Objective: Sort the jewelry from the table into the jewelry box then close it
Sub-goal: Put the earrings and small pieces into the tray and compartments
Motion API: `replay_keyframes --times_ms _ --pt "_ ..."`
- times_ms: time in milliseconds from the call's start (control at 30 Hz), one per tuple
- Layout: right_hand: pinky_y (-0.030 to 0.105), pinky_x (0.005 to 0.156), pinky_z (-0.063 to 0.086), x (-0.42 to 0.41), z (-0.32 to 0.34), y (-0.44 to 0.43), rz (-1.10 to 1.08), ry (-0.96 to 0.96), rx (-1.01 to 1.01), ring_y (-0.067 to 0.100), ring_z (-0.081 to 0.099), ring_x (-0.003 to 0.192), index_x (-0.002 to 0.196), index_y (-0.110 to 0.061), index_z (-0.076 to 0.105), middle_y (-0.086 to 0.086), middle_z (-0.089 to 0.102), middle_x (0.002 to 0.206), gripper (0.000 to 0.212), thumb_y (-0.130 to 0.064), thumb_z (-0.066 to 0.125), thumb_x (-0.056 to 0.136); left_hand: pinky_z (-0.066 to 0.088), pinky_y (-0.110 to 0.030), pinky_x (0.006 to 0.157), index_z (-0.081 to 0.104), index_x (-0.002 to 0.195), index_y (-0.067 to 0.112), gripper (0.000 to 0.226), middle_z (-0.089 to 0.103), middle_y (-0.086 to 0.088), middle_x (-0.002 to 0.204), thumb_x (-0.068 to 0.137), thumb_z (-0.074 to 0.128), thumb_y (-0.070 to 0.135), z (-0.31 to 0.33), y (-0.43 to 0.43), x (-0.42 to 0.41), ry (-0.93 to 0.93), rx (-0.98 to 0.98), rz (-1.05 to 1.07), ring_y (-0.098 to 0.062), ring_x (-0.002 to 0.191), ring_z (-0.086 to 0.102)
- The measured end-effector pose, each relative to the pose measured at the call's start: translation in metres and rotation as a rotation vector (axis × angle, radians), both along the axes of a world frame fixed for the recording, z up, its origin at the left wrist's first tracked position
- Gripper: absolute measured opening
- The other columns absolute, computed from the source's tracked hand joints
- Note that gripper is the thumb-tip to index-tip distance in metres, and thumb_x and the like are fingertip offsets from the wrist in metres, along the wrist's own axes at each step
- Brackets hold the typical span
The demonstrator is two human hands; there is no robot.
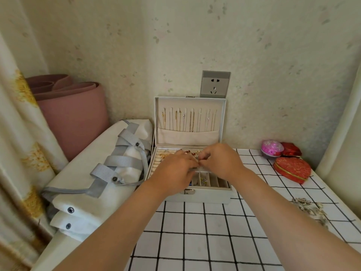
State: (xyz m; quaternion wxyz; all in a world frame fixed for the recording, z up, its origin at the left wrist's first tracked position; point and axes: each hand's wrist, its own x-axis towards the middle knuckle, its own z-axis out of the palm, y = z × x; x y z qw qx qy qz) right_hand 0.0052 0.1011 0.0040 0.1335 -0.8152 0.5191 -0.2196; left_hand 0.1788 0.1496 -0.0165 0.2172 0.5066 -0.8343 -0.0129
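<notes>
A pale grey jewelry box (207, 196) stands open against the wall, its lid (189, 118) upright with several thin necklaces hung inside. The tray holds rings, red beads and small pieces in compartments. My left hand (173, 169) and my right hand (220, 160) meet over the middle of the tray, fingertips pinched together on something tiny that I cannot make out. A pile of silvery jewelry (310, 209) lies on the checked tablecloth (205, 241) at the right.
A red heart-shaped box (292, 169), a smaller red box (291, 149) and a pink round case (272, 148) sit at the back right. A white bag with grey straps (97, 173) lies left of the box. A wall socket (214, 84) is behind the lid.
</notes>
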Motion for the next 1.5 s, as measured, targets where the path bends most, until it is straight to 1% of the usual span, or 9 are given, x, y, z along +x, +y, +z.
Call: replay_keyframes --times_ms 167,400,567,733,933,1100,1200,1333,1500 --pt "0.028 0.073 0.053 0.001 -0.005 -0.001 -0.009 0.015 -0.039 0.006 0.063 0.081 0.086 -0.032 0.077 -0.014 0.072 0.088 0.006 -0.027 0.073 0.085 0.045 -0.033 0.095 0.071 0.115 0.024 0.026 0.065 0.011 0.115 0.092 0.06 0.017 0.001 0.0 0.003 0.067 -0.016 0.041 -0.012 0.111 0.046" --pt "0.03 0.071 0.053 0.002 -0.005 0.0 0.033 0.035 -0.071 0.012 0.064 0.081 0.081 -0.027 0.076 -0.008 0.072 0.087 0.006 -0.023 0.073 0.084 0.045 -0.038 0.091 0.07 0.117 0.023 0.028 0.066 0.008 0.113 0.092 0.058 0.017 -0.001 0.0 0.0 0.019 -0.032 0.018 -0.016 0.105 0.049" --pt "0.035 0.077 0.056 -0.001 -0.001 -0.003 0.104 0.057 0.006 0.012 0.066 0.081 0.079 -0.024 0.078 -0.007 0.072 0.084 0.008 -0.02 0.073 0.084 0.043 -0.035 0.094 0.07 0.117 0.022 0.027 0.067 0.009 0.114 0.094 0.057 0.017 -0.001 0.0 0.002 0.04 -0.03 0.019 -0.013 0.106 0.05" --pt "0.035 0.083 0.058 -0.009 0.006 -0.01 0.122 -0.042 0.187 0.008 0.069 0.082 0.077 -0.024 0.079 -0.011 0.074 0.081 0.018 -0.013 0.068 0.085 0.045 -0.034 0.088 0.069 0.12 0.022 0.031 0.064 0.006 0.107 0.091 0.06 0.016 -0.005 0.0 0.002 0.025 -0.081 0.033 -0.015 0.102 0.046" --pt "0.037 0.087 0.056 -0.006 0.002 -0.009 0.133 -0.007 0.173 0.007 0.066 0.087 0.086 -0.027 0.079 -0.012 0.073 0.088 0.009 -0.021 0.073 0.085 0.045 -0.036 0.088 0.07 0.118 0.026 0.029 0.067 0.008 0.109 0.094 0.056 0.02 -0.002 -0.001 0.002 -0.005 -0.046 0.03 -0.015 0.101 0.047" --pt "0.038 0.08 0.057 -0.004 -0.001 -0.012 0.121 0.062 0.128 0.006 0.065 0.08 0.076 -0.034 0.074 -0.013 0.07 0.079 0.009 -0.029 0.074 0.084 0.044 -0.034 0.091 0.069 0.12 0.027 0.029 0.065 0.009 0.112 0.094 0.056 0.022 0.0 0.0 0.0 0.0 -0.022 0.043 -0.014 0.104 0.047" --pt "0.036 0.081 0.057 -0.007 -0.003 -0.012 0.117 0.033 0.137 0.005 0.064 0.082 0.083 -0.031 0.075 -0.014 0.07 0.083 0.002 -0.033 0.075 0.085 0.044 -0.031 0.091 0.068 0.118 0.027 0.028 0.064 0.009 0.11 0.093 0.057 0.023 0.002 0.002 -0.001 0.032 -0.036 0.07 -0.013 0.105 0.047" --pt "0.028 0.085 0.053 -0.024 0.001 -0.004 0.08 -0.065 0.148 0.004 0.063 0.092 0.104 -0.03 0.074 -0.015 0.068 0.096 0.015 -0.034 0.072 0.089 0.046 -0.033 0.09 0.068 0.114 0.025 0.024 0.063 0.007 0.111 0.092 0.058 0.025 0.007 0.006 -0.006 0.091 -0.056 0.107 -0.014 0.107 0.05" --pt "0.032 0.091 0.052 -0.062 0.014 0.014 0.007 -0.045 0.113 0.007 0.063 0.096 0.106 -0.033 0.072 -0.017 0.064 0.096 0.016 -0.031 0.07 0.09 0.047 -0.035 0.09 0.066 0.117 0.025 0.026 0.062 0.009 0.114 0.092 0.058 0.028 0.015 0.018 -0.03 0.143 -0.048 0.105 -0.013 0.11 0.051"
